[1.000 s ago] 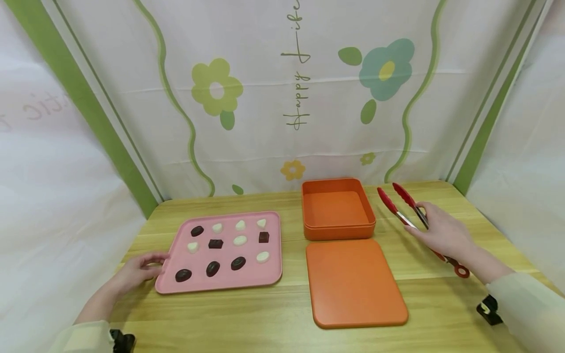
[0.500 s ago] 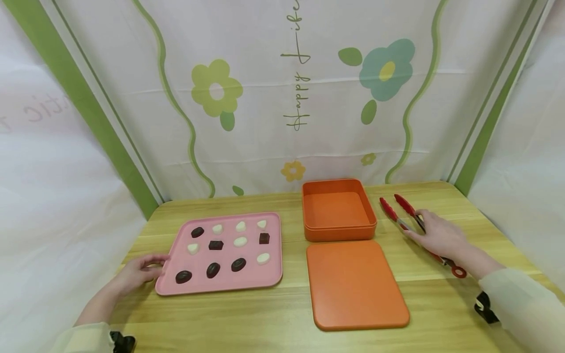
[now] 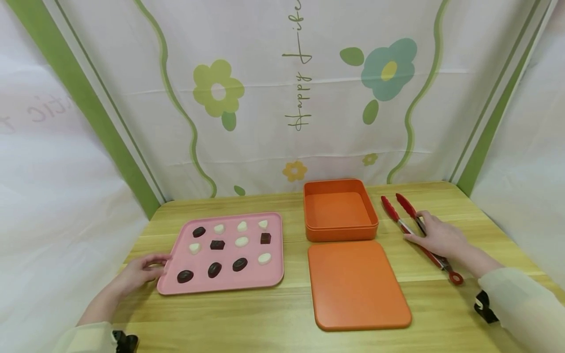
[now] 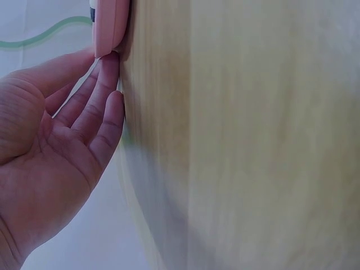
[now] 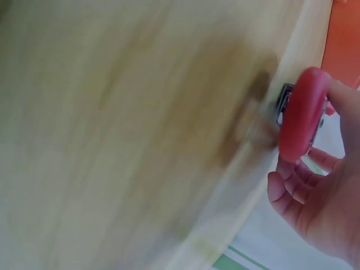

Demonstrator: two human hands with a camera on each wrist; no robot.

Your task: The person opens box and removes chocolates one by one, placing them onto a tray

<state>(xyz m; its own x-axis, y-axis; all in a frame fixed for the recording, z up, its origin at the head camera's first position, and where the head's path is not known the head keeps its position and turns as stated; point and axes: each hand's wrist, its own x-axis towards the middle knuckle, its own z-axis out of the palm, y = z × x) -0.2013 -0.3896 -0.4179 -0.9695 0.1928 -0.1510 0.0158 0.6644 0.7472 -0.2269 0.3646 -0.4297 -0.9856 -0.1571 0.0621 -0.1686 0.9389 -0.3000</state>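
Observation:
In the head view my left hand (image 3: pixel 140 272) is at the left edge of a pink tray (image 3: pixel 220 285), pinching its rim between thumb and fingers. The left wrist view shows the tray's corner (image 4: pixel 110 28) at those fingertips. Dark and white chocolates, such as a dark oval one (image 3: pixel 185 276) and a white one (image 3: pixel 241 241), lie spread over the tray. On the right, my right hand (image 3: pixel 439 236) grips a pair of tongs (image 3: pixel 399 221) by the arms. The red tips stand apart with nothing between them, pointing away from me. A red ring (image 5: pixel 304 115) ends the handle.
An open orange box (image 3: pixel 340 208) stands at the back, between tray and tongs, with nothing inside. Its flat orange lid (image 3: pixel 358 287) lies in front of it. All rest on a wooden table (image 3: pixel 220 321); a printed curtain (image 3: pixel 265 122) hangs right behind.
The tongs have come slightly nearer to me and lower, and their ring end has swung a little left and towards me. My left hand stays at the tray's edge.

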